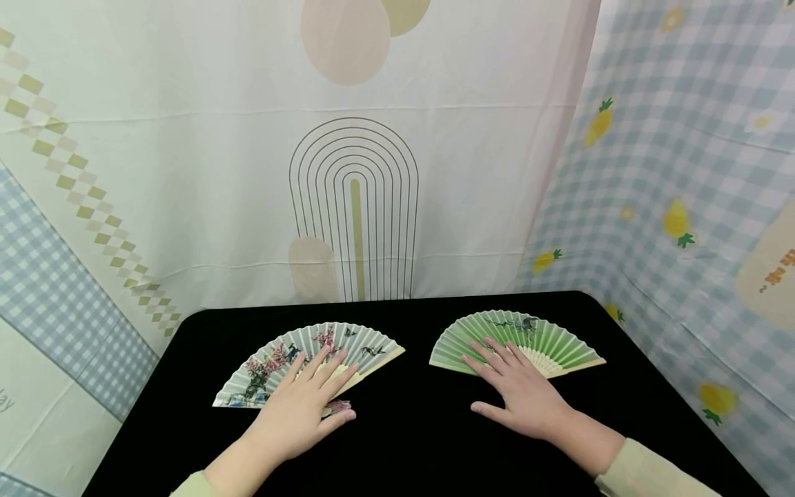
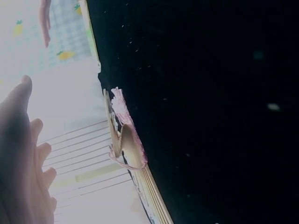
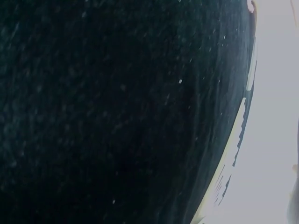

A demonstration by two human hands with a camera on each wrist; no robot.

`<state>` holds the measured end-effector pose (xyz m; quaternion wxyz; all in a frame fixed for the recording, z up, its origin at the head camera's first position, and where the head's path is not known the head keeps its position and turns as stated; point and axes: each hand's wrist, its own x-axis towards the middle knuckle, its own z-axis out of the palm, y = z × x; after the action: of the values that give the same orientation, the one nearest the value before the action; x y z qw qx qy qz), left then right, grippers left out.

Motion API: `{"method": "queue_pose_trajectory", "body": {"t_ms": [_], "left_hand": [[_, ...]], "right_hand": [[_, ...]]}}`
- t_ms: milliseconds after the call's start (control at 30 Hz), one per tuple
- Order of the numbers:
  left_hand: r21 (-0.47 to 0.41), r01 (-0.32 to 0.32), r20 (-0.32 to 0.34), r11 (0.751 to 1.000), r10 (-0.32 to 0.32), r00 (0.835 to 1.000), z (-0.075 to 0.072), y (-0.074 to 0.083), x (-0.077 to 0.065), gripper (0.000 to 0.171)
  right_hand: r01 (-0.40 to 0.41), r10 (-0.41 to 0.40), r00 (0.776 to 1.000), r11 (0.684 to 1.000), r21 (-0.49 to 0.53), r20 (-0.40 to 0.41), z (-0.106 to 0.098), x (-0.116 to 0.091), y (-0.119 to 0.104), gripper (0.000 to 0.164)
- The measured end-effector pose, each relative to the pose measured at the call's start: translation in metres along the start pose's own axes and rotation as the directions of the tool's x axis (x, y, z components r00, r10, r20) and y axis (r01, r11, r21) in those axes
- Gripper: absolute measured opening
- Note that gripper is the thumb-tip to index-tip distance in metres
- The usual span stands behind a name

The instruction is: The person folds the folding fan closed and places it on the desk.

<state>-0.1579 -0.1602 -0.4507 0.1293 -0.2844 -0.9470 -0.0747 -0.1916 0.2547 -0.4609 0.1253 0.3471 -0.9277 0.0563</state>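
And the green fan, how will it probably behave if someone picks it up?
The green fan is probably light, since its pleated leaf looks thin. It may flex or fold, as its ribs are slim. Spread wide on the black table, it seems unlikely to roll.

Free room runs between the floral fan (image 1: 270,367) and the green fan (image 1: 549,339), though clearance beneath the right hand (image 1: 526,396) looks uncertain.

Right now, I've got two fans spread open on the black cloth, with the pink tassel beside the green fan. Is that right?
Not quite: the pink tassel is beside the flowered fan, not the green fan, as the head view shows. Both fans do lie spread open on the black cloth.
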Motion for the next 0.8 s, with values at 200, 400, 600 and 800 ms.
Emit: {"method": "queue_pose_trajectory", "body": {"t_ms": [200,400,600,800], "left_hand": [[-0.013,-0.002,0.029,1.000,0.003,1.000,0.001,0.000,0.009,0.073],[0.018,-0.014,0.039,1.000,0.013,0.999,0.005,0.002,0.017,0.073],[0.021,-0.018,0.060,1.000,0.017,0.998,0.008,0.005,0.025,0.072],[0.004,-0.007,0.083,1.000,0.007,0.996,0.012,0.007,0.032,0.072]], "right_hand": [[-0.036,0.036,0.999,0.999,0.022,0.029,0.003,-0.002,0.013,0.073],[-0.073,0.071,0.995,0.996,0.043,0.064,0.003,-0.004,0.025,0.074],[-0.094,0.092,0.993,0.995,0.022,0.077,0.006,-0.007,0.035,0.075],[-0.124,0.122,0.988,0.992,0.011,0.095,0.006,-0.009,0.042,0.075]]}}
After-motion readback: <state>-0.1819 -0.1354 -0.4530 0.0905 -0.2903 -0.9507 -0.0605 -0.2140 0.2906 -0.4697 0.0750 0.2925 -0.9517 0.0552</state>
